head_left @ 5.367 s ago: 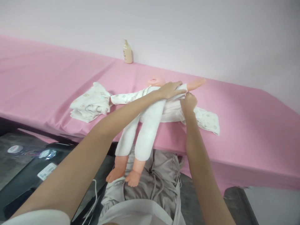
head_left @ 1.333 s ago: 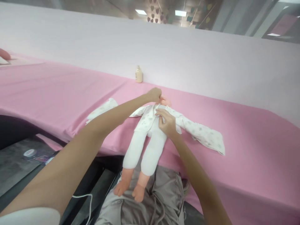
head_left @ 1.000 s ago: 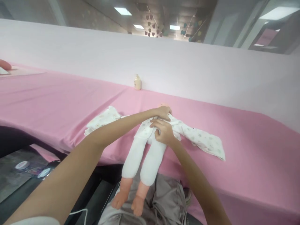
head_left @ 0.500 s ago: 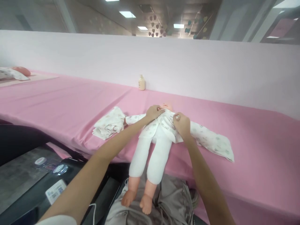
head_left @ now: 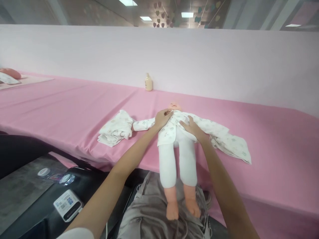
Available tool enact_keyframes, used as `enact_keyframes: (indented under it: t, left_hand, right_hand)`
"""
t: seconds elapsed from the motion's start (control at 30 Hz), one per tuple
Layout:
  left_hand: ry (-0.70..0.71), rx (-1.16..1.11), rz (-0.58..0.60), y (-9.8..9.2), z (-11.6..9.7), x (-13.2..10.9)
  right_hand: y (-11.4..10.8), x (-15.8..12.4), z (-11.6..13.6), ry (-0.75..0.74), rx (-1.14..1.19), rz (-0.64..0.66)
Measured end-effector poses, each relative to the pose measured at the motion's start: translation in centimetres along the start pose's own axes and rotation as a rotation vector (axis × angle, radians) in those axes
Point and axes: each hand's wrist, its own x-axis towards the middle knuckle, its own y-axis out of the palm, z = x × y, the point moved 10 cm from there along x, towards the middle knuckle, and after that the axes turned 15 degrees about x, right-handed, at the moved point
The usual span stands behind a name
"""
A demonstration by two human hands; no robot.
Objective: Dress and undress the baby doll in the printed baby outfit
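A baby doll lies on its back at the table's edge, its feet hanging over my lap. It wears white leggings and a white patterned shirt. At the doll's collar and shoulder, my left hand has its fingers curled on the shirt; the fingertips are partly hidden. My right hand rests on the other side of the doll's chest, thumb and fingers apart on the cloth. One sleeved arm reaches toward a folded patterned cloth on the left. Another patterned garment lies on the right.
A pink sheet covers the long table along a white wall. By the wall stands a cream pump bottle. Part of another doll shows far left. Bottles and a white device are at lower left.
The doll's legs and lower body have swung to the right and straightened. My right hand has gone from a pinch on the shirt to spread fingers on the chest. My left hand stays at the collar.
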Motion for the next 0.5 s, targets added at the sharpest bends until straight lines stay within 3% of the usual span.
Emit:
enact_keyframes:
  t: [0.13, 0.27, 0.37, 0.5]
  left_hand:
    - [-0.006, -0.067, -0.063, -0.4, 0.1, -0.1]
    - [-0.044, -0.071, -0.067, -0.3, 0.5, 0.0]
    - [-0.061, -0.066, -0.035, 0.0, 0.7, 0.1]
    - [-0.053, -0.081, 0.102, 0.9, 0.5, 0.3]
  right_hand:
    - [0.2, -1.3, 0.6, -0.050, -0.041, 0.152]
    - [2.0, -4.8, 1.8, -0.107, -0.331, 0.222]
    - [3.0, -6.6, 1.8, -0.164, -0.516, 0.094]
    - [3.3, -6.8, 2.4, -0.399, -0.540, -0.179]
